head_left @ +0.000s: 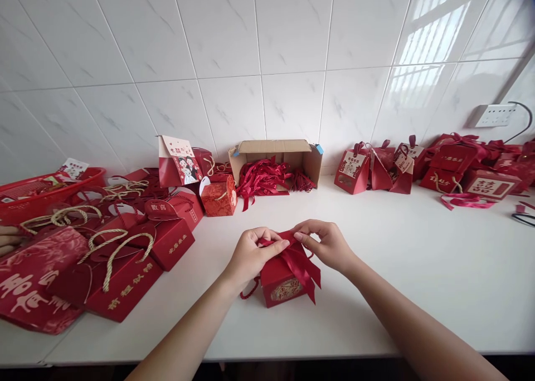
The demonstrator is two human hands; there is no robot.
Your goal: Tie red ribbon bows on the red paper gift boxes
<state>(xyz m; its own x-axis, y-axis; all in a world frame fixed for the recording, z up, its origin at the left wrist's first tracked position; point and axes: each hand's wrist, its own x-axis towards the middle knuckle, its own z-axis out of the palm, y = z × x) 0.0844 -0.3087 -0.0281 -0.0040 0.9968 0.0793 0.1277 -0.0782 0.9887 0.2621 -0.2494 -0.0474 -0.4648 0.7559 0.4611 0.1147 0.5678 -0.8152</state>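
A small red card gift box with a gold medallion (pixel 267 292) stands on the white table (pixel 438 258), in front of the open brown cardboard box (pixel 276 146). The left hand (pixel 253 258) has its grip clenched on a glossy red satin ribbon (pixel 301 264) at the gift box's top; the right hand's (pixel 328 244) thumb and finger pinch the same ribbon. Dark red ribbons (pixel 263 177) fill the cardboard box. Left of it lie red boxes with gold rope handles (pixel 129 286); right of it stand tapered red boxes with white tags (pixel 351 183).
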